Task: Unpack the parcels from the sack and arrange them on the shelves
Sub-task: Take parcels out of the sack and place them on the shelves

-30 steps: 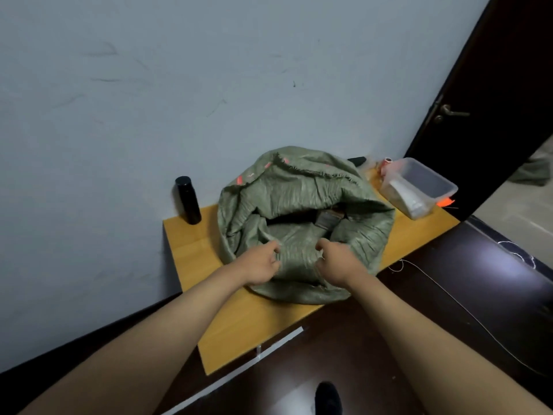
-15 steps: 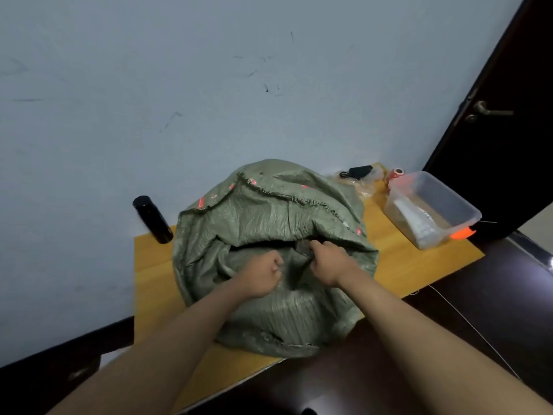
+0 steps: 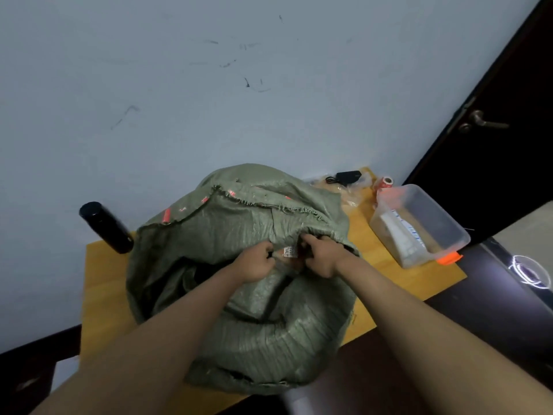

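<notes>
Both hands have moved deeper into the green sack point(image 3: 239, 313) on the tabletop point(image 3: 101, 295); the left hand point(image 3: 257, 262) and right hand point(image 3: 321, 254) each grip a newly exposed labelled parcel point(image 3: 289, 252) at its mouth; black bottle point(image 3: 106, 227) far left, clear bin point(image 3: 419, 226) right.

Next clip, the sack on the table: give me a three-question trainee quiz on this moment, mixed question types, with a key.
1. True or false: both hands, left and right, reach into the mouth of the green sack.
2. Which stands left of the sack on the wooden table?
A. black bottle
B. clear plastic tub
C. black charger
3. Fill in: between the hands a parcel with a white ____ shows.

Key: 1 true; 2 A; 3 label.
</notes>
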